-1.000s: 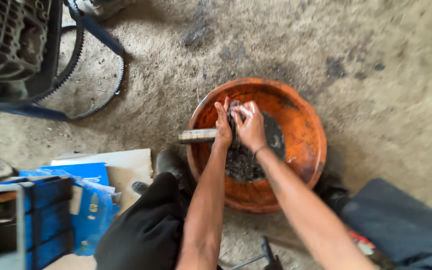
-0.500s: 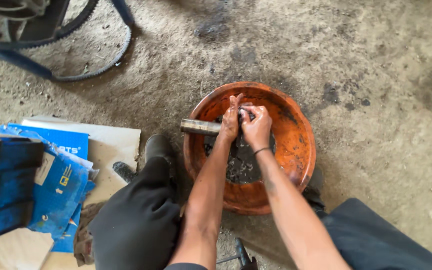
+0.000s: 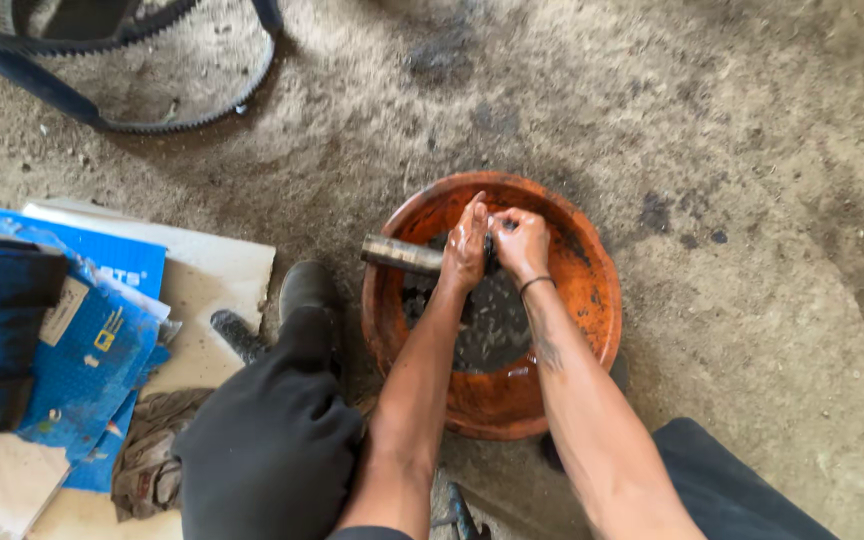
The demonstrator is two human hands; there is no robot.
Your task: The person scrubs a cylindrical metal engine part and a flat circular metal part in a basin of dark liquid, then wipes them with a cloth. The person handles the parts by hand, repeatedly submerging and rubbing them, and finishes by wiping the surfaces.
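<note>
A slip is the likeliest trouble here, it is judged: the metal shaft point(image 3: 402, 254) is wet with dark, oily liquid, and since it overhangs the left rim of the orange basin point(image 3: 592, 300), a loosened grip could let it tip out onto the dirt floor point(image 3: 732, 150), or splash the liquid over the rim. Grit from the floor could also be carried back onto the part.

The left hand point(image 3: 465, 245) is wrapped around the right end of the shaft, fingers curled over it in a firm grasp, above the far side of the basin. The right hand point(image 3: 522, 243) is clenched just beside it, touching it, and seems to be pressed on something small and dark at the shaft's end; what is gripped cannot be told. A toothed belt point(image 3: 182, 118) lies far left, blue cartons point(image 3: 102, 330) near left
</note>
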